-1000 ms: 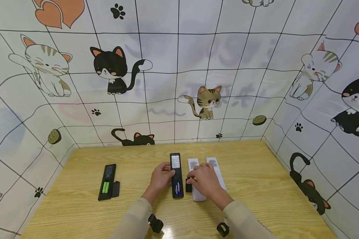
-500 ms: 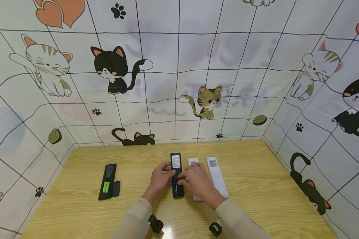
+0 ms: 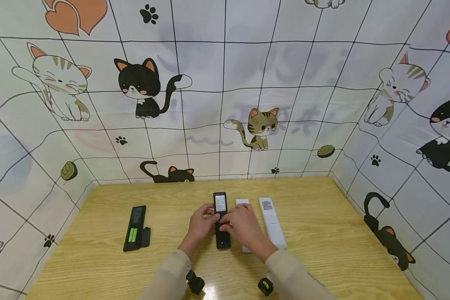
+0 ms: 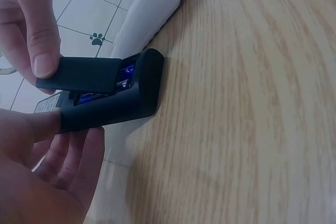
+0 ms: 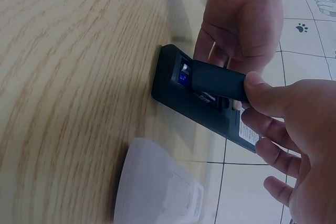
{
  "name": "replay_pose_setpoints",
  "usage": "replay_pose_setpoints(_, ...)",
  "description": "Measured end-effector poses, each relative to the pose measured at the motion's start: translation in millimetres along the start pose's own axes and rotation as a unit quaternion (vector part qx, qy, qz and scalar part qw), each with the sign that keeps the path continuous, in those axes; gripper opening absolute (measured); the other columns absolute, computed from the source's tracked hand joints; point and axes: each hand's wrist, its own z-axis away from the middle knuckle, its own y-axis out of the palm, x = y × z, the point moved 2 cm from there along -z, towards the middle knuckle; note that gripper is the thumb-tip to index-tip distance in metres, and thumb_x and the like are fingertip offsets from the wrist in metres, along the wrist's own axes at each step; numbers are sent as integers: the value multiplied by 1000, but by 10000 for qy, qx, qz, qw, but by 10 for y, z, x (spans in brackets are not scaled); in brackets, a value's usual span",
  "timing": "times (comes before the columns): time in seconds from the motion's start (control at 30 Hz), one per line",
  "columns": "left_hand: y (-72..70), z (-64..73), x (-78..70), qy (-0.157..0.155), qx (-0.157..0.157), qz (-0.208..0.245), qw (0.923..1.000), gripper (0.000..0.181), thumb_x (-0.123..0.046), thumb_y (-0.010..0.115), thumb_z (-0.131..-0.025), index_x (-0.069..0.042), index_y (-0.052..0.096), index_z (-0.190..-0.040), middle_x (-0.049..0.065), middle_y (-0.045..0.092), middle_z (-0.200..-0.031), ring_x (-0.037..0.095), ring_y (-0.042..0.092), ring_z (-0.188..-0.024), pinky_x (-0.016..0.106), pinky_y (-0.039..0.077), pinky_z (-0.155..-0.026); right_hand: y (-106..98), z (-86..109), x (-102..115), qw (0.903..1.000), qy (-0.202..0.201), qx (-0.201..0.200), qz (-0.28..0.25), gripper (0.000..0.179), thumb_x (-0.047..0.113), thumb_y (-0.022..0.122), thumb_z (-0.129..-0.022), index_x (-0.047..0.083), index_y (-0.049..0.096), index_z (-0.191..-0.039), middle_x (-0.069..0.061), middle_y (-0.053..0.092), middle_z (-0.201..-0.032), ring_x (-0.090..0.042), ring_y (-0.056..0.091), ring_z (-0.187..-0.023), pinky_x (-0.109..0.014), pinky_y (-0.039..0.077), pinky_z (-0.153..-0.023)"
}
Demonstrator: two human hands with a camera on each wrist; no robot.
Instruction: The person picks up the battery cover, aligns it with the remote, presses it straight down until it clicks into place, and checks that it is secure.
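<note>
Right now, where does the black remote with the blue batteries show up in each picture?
Head view: the black remote is below centre, between the left hand and the right hand.
Left wrist view: the black remote is left of centre.
Right wrist view: the black remote starts near the centre and slants down to the right.
Shared landmark: its white label, toward the top, left and right respectively.
</note>
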Motion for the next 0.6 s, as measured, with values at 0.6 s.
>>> replay_pose_setpoints(0.6,4,18,-26,122,-11,-74,9999,36,-9,65,-92,-5,59,-127,18,64,-105,14,66,-74,36,60,-64,77,11,0,9995,-155,-82,271,15,42,71,-84,30,77,-91,12,72,-92,-15,59,-93,-46,40,-103)
